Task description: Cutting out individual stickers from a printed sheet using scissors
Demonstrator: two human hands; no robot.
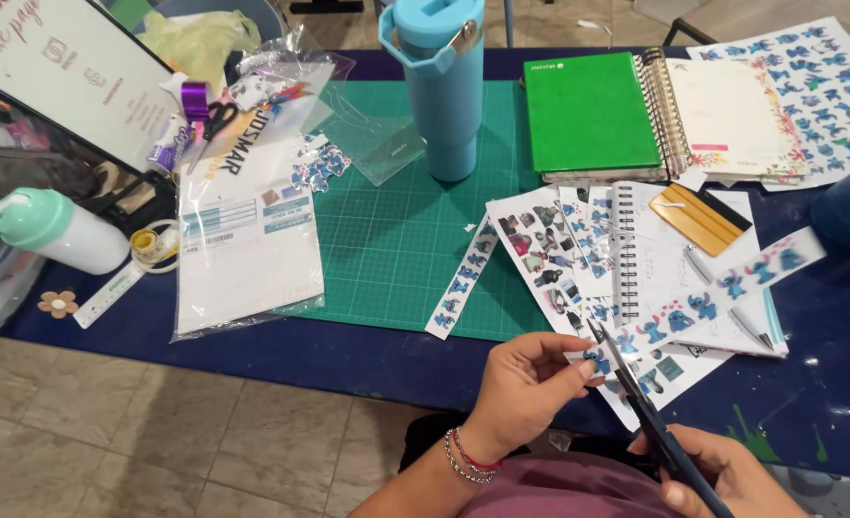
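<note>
Blue cartoon sticker strip (722,288) running lower centre to right, pinched at its near end by left hand (526,384). Right hand (722,475) gripping dark scissors (636,403), blades open at strip's end. Mid-cut, probably; next up, squeezing carefully around that end figure.

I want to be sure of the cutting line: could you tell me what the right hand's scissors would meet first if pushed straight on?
The scissors in the right hand point up-left at the sticker strip that the left hand pinches; they would meet that first.
</note>
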